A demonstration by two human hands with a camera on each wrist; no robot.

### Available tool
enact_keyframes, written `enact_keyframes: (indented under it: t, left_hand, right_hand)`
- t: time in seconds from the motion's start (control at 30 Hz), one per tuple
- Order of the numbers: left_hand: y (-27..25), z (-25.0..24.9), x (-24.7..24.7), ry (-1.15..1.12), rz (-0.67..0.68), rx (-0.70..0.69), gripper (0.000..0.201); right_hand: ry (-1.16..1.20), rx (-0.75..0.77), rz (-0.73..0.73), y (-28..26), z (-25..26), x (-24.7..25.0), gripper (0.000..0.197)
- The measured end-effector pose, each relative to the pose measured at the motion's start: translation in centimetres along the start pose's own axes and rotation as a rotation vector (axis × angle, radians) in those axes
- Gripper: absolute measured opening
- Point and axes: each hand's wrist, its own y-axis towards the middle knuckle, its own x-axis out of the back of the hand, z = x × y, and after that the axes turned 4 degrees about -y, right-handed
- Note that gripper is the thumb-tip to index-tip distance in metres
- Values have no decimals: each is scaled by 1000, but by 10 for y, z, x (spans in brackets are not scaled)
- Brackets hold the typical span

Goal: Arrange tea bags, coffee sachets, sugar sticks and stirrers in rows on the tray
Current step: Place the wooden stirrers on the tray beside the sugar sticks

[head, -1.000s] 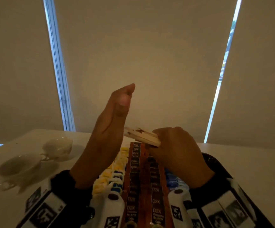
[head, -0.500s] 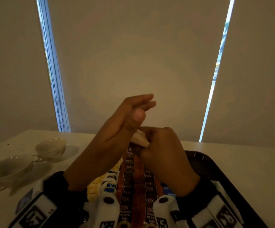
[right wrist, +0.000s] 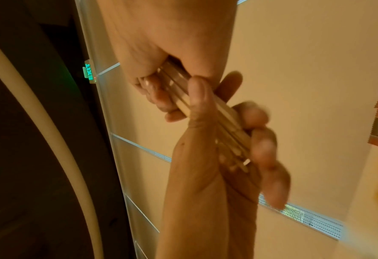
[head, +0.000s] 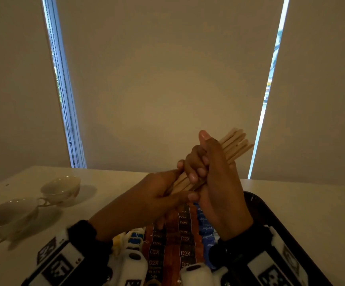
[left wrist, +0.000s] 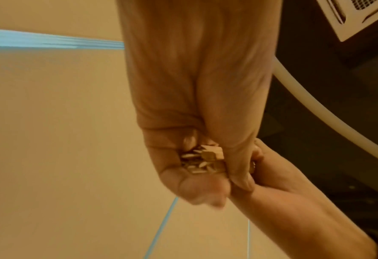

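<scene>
A bundle of wooden stirrers [head: 236, 144] slants up to the right above the tray, held in both hands. My right hand [head: 200, 164] grips its middle with curled fingers and the thumb sticking up. My left hand [head: 180, 188] holds the lower end between thumb and fingers. The left wrist view shows the stirrers' cut ends [left wrist: 205, 157] inside my curled left hand [left wrist: 225, 177]. In the right wrist view my right hand [right wrist: 161, 91] clasps the stirrers [right wrist: 225, 122]. On the black tray [head: 270, 213] lie rows of brown coffee sachets [head: 185, 252], blue sugar sticks [head: 205, 226] and tea bags [head: 135, 238].
Two white cups [head: 61, 188] [head: 8, 215] stand on the white table [head: 312, 203] to the left of the tray. Closed blinds hang behind the table's far edge.
My left hand was upright and flat against the stirrers' ends; now it grips the bundle. The bundle has risen and turned so its far ends point up to the right.
</scene>
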Motion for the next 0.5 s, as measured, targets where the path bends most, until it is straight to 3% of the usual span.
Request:
enact_keyframes:
  t: [0.13,0.27,0.43,0.5]
  left_hand:
    - [0,1,3,176,-8,-84,24]
    - [-1,8,13,284,16,-52,48]
    - [-4,6,17,381,98,51,32]
    - [-3,5,17,440,124,82,38]
  right_hand:
    - [86,-80,-18,4,0,2,39]
    - [83,-177,-3,8,0,7,30]
    - [45,-164,-74,16,8,20,26]
    - [-29,-172,-90,18,10,26,29]
